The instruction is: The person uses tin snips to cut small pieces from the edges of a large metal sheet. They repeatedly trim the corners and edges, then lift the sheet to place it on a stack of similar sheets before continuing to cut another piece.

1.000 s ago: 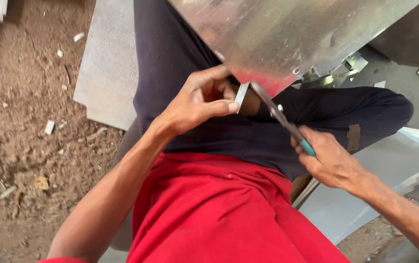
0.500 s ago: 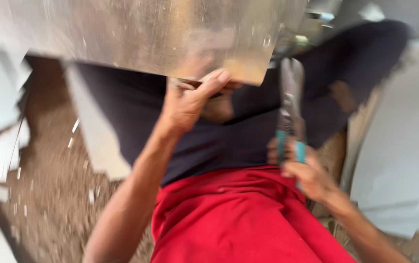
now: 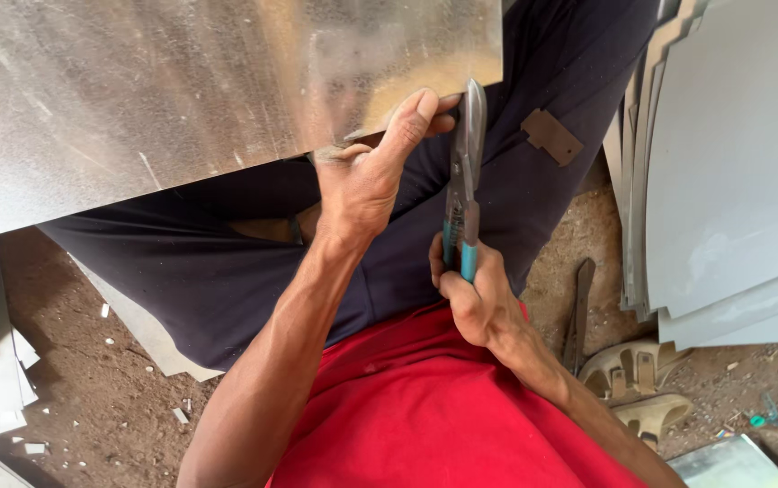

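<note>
Head view: left hand (image 3: 366, 176) pinches the lower edge of the big metal sheet (image 3: 181, 90) held over the lap. Right hand (image 3: 479, 294) is clenched round the teal-handled tin snips (image 3: 464, 172), blades closed, tip at the sheet's edge.

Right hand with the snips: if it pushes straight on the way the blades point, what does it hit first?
Probably the lower edge of the metal sheet: the right hand aims the tin snips up at it, beside the left hand. Depth unclear.
</note>
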